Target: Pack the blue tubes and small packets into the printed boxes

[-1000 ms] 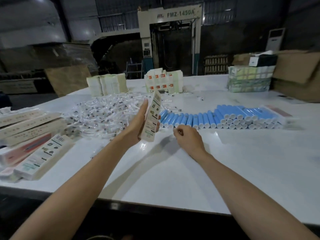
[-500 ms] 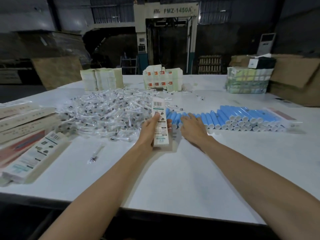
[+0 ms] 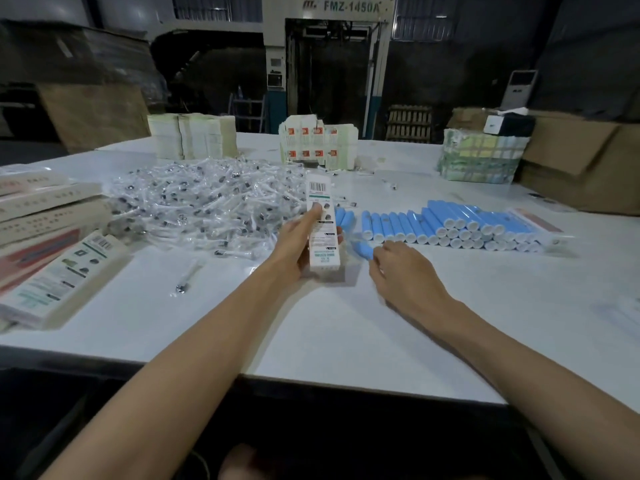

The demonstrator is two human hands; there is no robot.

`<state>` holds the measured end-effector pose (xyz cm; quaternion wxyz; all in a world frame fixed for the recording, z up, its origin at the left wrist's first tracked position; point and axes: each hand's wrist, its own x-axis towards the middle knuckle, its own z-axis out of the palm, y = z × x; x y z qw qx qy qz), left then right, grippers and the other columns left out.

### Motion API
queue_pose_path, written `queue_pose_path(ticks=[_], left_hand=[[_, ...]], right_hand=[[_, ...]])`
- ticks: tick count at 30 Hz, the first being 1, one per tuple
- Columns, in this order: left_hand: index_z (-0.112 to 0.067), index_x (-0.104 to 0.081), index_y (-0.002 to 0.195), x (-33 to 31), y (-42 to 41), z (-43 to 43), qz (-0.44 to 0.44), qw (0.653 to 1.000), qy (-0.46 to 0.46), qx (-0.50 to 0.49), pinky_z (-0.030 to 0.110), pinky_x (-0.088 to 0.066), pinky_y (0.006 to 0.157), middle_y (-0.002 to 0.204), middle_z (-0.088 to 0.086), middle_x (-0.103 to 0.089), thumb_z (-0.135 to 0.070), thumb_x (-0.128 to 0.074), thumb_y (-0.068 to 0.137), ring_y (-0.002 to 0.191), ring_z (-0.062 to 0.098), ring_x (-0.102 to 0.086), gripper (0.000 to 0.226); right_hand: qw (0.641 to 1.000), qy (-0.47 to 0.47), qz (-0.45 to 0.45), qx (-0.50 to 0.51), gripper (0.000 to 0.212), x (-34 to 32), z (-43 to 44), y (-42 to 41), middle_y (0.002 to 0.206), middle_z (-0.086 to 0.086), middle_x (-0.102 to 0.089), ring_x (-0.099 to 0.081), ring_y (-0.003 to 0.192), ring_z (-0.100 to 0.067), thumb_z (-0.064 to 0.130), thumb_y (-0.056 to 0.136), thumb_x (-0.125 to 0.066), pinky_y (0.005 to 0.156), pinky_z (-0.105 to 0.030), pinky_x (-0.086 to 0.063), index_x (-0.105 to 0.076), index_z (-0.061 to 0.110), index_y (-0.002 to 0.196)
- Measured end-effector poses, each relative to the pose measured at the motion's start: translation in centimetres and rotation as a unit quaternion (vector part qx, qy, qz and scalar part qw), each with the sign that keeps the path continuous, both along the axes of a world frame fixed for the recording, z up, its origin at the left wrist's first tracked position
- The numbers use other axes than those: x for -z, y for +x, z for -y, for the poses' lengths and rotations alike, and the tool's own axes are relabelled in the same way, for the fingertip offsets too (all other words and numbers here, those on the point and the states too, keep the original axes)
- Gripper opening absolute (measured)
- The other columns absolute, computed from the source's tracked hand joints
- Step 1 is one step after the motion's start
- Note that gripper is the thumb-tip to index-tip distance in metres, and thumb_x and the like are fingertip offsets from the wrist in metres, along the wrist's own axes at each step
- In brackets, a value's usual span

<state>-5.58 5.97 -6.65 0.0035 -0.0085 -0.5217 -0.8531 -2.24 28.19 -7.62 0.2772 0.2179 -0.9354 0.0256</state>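
White table (image 3: 346, 327) in a dim workshop carried all the stock. The left hand (image 3: 298, 249) gripped one printed box (image 3: 323, 223) by its long sides, near end resting on the surface and barcode end pointing away. A second earlier that box had been held upright in the air; it had since come down flat-on, which probably readied it for loading. The right hand (image 3: 405, 275), a closed fist on the table a second before, had reached to the tubes and drawn back, its curled fingertips now pinching a single blue tube (image 3: 363, 250), blurred and pulled clear of the row of blue tubes (image 3: 450, 225). So one tube was likely headed for the box, whose open end could not be made out. Left of the hands spread the heap of small packets (image 3: 201, 206), one stray packet (image 3: 187, 278) nearer, and more printed boxes were stacked at the left edge (image 3: 59, 271).
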Motion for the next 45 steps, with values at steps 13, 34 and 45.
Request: queue_pose_path(ticks=[13,34,45], left_hand=[[-0.013,-0.078,0.122,0.4,0.3,-0.4,-0.059,0.994,-0.089,-0.007,0.041,-0.063,0.091,0.118,0.009,-0.081,-0.028,-0.084,0.091,0.103,0.025,-0.079,0.035],[-0.015,-0.08,0.124,0.2,0.9,-1.1,-0.115,0.981,-0.138,0.069,0.037,-0.064,0.084,0.122,0.011,-0.079,-0.032,-0.088,0.085,0.111,0.026,-0.077,0.044],[-0.02,-0.078,0.122,0.8,1.2,-2.0,-0.074,0.99,-0.079,0.096,0.057,-0.063,0.096,0.124,0.02,-0.077,-0.033,-0.079,0.099,0.115,0.041,-0.075,0.027]], right_hand=[[0.981,-0.155,0.086,0.084,0.008,-2.1,-0.8,-1.7,0.1,0.0,-0.059,-0.062,0.096,-0.03,0.019,0.106,-0.053,0.071,-0.038,-0.039,-0.058,0.014,0.108],[0.818,-0.543,0.107,-0.16,0.07,-13.4,1.4,-5.8,0.1,-0.018,-0.069,-0.074,0.091,-0.024,0.006,0.095,-0.072,0.075,-0.036,-0.066,-0.034,0.031,0.149],[0.929,-0.306,0.173,-0.116,0.017,-12.1,1.9,-5.8,0.122,-0.001,-0.058,-0.065,0.094,-0.022,0.02,0.096,-0.07,0.075,-0.029,-0.052,-0.063,0.023,0.111]])
